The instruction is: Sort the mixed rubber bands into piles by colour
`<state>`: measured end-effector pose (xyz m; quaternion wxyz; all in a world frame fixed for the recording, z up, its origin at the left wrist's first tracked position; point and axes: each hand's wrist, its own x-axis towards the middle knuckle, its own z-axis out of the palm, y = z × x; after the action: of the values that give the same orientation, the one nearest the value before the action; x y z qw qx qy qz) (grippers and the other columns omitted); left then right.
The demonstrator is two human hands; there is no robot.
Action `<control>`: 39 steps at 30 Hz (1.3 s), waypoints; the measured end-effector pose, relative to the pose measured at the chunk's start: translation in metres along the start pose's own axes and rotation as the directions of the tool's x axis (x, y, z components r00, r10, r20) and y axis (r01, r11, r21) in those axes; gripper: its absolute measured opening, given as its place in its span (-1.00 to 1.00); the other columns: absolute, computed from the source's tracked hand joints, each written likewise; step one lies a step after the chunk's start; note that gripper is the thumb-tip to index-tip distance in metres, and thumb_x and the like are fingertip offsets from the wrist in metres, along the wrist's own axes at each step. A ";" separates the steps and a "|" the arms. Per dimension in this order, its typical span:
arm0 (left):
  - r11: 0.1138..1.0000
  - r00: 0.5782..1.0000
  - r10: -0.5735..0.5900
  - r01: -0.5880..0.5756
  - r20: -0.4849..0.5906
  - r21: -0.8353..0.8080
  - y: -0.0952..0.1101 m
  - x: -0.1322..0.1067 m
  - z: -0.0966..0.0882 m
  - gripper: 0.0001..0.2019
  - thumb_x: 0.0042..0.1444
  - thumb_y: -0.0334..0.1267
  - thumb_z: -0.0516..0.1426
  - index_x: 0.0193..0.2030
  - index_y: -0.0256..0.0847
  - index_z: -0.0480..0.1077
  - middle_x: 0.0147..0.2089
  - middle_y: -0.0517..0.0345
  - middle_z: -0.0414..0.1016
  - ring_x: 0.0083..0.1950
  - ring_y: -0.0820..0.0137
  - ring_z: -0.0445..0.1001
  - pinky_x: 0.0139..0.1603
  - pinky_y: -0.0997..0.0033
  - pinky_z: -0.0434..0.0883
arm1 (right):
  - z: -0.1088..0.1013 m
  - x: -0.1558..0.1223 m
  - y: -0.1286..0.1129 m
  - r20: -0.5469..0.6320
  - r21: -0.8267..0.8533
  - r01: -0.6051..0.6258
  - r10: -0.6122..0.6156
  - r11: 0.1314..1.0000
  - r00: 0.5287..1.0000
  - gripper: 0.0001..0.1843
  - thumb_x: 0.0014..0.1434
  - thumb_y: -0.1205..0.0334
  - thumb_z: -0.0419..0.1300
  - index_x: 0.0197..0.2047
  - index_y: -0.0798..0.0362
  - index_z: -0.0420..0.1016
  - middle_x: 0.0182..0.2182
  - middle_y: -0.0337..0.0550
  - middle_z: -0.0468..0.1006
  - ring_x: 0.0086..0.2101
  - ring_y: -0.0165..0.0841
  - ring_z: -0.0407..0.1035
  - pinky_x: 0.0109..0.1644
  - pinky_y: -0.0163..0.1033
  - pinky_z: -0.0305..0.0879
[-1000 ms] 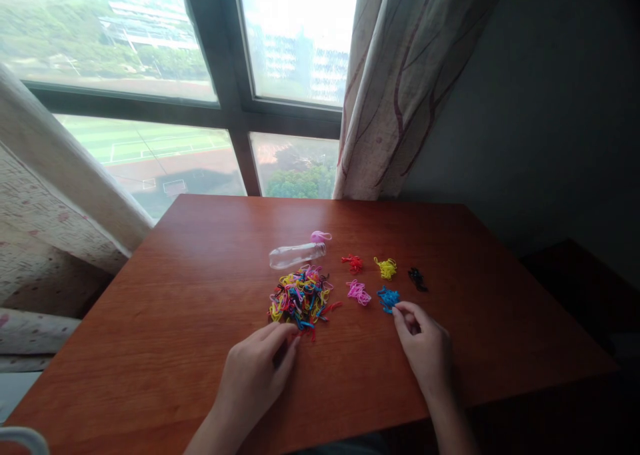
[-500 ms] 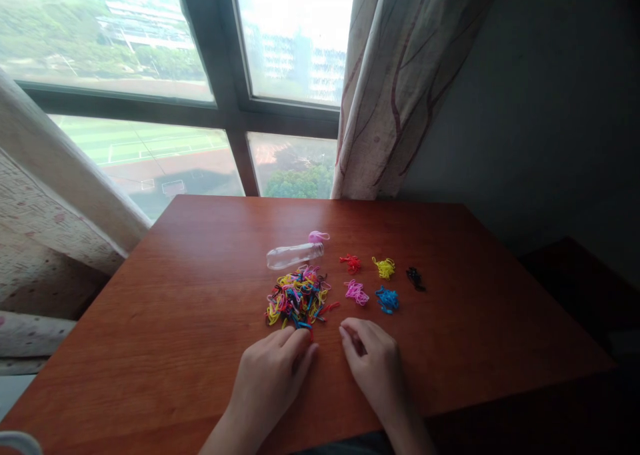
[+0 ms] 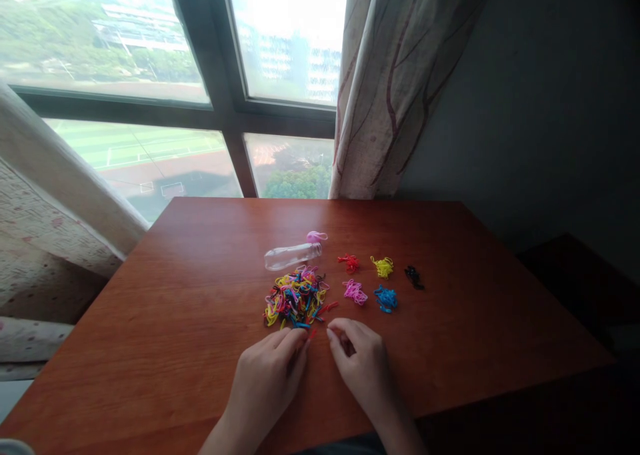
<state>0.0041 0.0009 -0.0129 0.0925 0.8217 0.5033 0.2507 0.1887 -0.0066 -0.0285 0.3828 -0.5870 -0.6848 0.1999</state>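
A mixed heap of coloured rubber bands lies in front of my hands. My left hand is at its near edge, thumb and forefinger pinched on a red rubber band that pokes out to the right. My right hand is just across from it, fingers curled, thumb and forefinger tips slightly apart and nothing visible between them. Sorted little piles lie beyond the right hand: red bands, yellow bands, black bands, pink bands and blue bands.
Behind the heap a clear plastic bottle lies on its side, with a pink cap with a loop beside its neck. The brown wooden table reaches to a window with curtains. A pale rounded rim shows at the lower left corner.
My right hand has moved left, closer to the red band and my left hand, and its fingertips have parted a little. The left hand keeps its pinch.
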 end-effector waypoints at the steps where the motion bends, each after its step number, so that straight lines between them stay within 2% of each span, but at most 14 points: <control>1: 1.000 1.000 -0.004 0.004 -0.016 -0.018 0.000 0.001 -0.001 -0.80 0.29 -0.29 0.00 -0.23 -0.12 0.46 -0.33 0.19 0.60 -0.38 0.38 0.56 -0.37 0.47 0.39 | 0.000 0.000 0.000 0.002 -0.003 0.000 0.000 1.000 1.000 -0.86 0.26 0.33 0.11 -0.26 0.00 0.50 -0.44 -0.23 0.55 -0.44 -0.36 0.42 -0.34 -0.33 0.26; 4: 0.999 0.999 -0.018 0.016 -0.037 -0.050 -0.001 0.009 -0.005 -0.80 0.29 -0.26 0.02 -0.23 -0.12 0.47 -0.34 0.20 0.61 -0.42 0.43 0.54 -0.42 0.51 0.37 | 0.000 0.001 -0.001 0.002 -0.005 0.001 -0.001 1.000 1.000 -0.86 0.25 0.34 0.12 -0.26 0.00 0.51 -0.44 -0.23 0.55 -0.44 -0.37 0.43 -0.34 -0.34 0.27; 7: 0.999 0.999 0.001 -0.003 -0.033 -0.044 -0.001 0.029 -0.009 -0.79 0.29 -0.22 0.02 -0.22 -0.12 0.49 -0.34 0.18 0.62 -0.43 0.44 0.53 -0.42 0.52 0.35 | -0.001 0.002 -0.001 0.002 -0.017 0.015 -0.014 1.000 1.000 -0.87 0.25 0.34 0.13 -0.26 -0.01 0.51 -0.46 -0.25 0.54 -0.45 -0.38 0.43 -0.36 -0.36 0.26; 11: 0.999 0.998 0.054 -0.054 0.045 0.002 0.005 0.076 -0.012 -0.79 0.28 -0.23 0.02 -0.22 -0.13 0.49 -0.28 0.15 0.62 -0.34 0.40 0.55 -0.36 0.50 0.34 | -0.001 0.003 -0.002 0.008 -0.019 0.020 -0.020 1.000 1.000 -0.87 0.24 0.35 0.13 -0.28 -0.01 0.50 -0.48 -0.27 0.53 -0.46 -0.38 0.42 -0.36 -0.36 0.25; 12: 0.997 0.993 0.069 -0.071 0.097 0.015 0.007 0.090 -0.012 -0.80 0.27 -0.25 0.03 -0.23 -0.14 0.49 -0.30 0.15 0.61 -0.34 0.39 0.54 -0.37 0.49 0.32 | -0.001 0.003 -0.001 0.008 -0.015 0.018 -0.017 1.000 1.000 -0.87 0.24 0.35 0.13 -0.29 -0.01 0.50 -0.48 -0.27 0.53 -0.46 -0.38 0.42 -0.35 -0.36 0.25; 16: 0.993 0.980 0.109 -0.114 0.167 0.023 0.020 0.143 -0.006 -0.82 0.23 -0.28 0.05 -0.22 -0.13 0.49 -0.30 0.16 0.60 -0.36 0.39 0.51 -0.40 0.48 0.27 | 0.001 0.002 0.000 0.004 0.009 0.001 -0.001 1.000 1.000 -0.86 0.24 0.34 0.12 -0.29 0.00 0.50 -0.47 -0.26 0.54 -0.45 -0.38 0.42 -0.34 -0.36 0.25; 19: 0.990 0.969 0.121 -0.134 0.217 0.047 0.026 0.171 0.004 -0.84 0.19 -0.30 0.08 -0.23 -0.15 0.51 -0.30 0.11 0.60 -0.33 0.34 0.53 -0.38 0.46 0.28 | 0.001 0.002 0.001 0.007 0.029 0.002 -0.002 1.000 1.000 -0.87 0.24 0.34 0.12 -0.27 0.00 0.50 -0.44 -0.25 0.55 -0.43 -0.37 0.43 -0.32 -0.35 0.24; 21: 0.988 0.962 0.116 -0.137 0.248 0.070 0.027 0.181 0.011 -0.84 0.16 -0.31 0.10 -0.22 -0.15 0.52 -0.31 0.09 0.60 -0.31 0.31 0.54 -0.35 0.44 0.29 | 0.001 0.003 0.000 0.010 0.040 0.001 -0.001 0.999 1.000 -0.86 0.24 0.35 0.12 -0.28 -0.01 0.49 -0.43 -0.24 0.55 -0.41 -0.36 0.43 -0.31 -0.34 0.23; 26: 0.983 0.950 0.085 -0.129 0.300 0.129 0.023 0.185 0.025 -0.84 0.17 -0.30 0.09 -0.23 -0.17 0.52 -0.33 0.04 0.60 -0.34 0.28 0.55 -0.35 0.41 0.31 | 0.000 0.002 -0.002 0.020 0.064 -0.010 0.009 0.998 1.000 -0.86 0.22 0.38 0.12 -0.29 -0.01 0.49 -0.44 -0.26 0.54 -0.42 -0.37 0.41 -0.32 -0.33 0.20; 29: 0.980 0.950 0.076 -0.128 0.304 0.154 0.020 0.180 0.025 -0.85 0.17 -0.29 0.11 -0.24 -0.21 0.51 -0.34 -0.01 0.60 -0.34 0.24 0.56 -0.37 0.40 0.30 | 0.000 0.002 -0.002 0.018 0.068 -0.007 0.006 0.998 1.000 -0.86 0.22 0.38 0.13 -0.29 -0.01 0.49 -0.44 -0.26 0.54 -0.43 -0.38 0.41 -0.33 -0.34 0.19; 34: 0.983 0.964 0.070 -0.111 0.257 0.147 0.014 0.164 0.006 -0.78 0.26 -0.19 0.05 -0.10 -0.16 0.49 -0.29 0.04 0.61 -0.34 0.26 0.56 -0.39 0.41 0.30 | 0.000 0.003 -0.002 0.026 0.034 -0.001 0.000 0.999 1.000 -0.85 0.23 0.37 0.12 -0.32 0.00 0.48 -0.48 -0.26 0.51 -0.45 -0.39 0.38 -0.34 -0.34 0.17; 39: 0.993 0.977 0.060 -0.080 0.205 0.091 0.001 0.122 -0.014 -0.80 0.28 -0.21 0.03 -0.13 -0.12 0.48 -0.23 0.12 0.62 -0.28 0.33 0.57 -0.34 0.44 0.34 | 0.000 0.003 -0.002 0.033 0.008 0.003 -0.003 1.000 0.999 -0.86 0.23 0.37 0.12 -0.33 0.00 0.46 -0.48 -0.27 0.50 -0.45 -0.39 0.38 -0.34 -0.33 0.14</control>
<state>0.0429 0.1060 0.0381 0.0934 0.8638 0.4737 0.1439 0.1873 -0.0043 -0.0265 0.3741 -0.5811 -0.6910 0.2118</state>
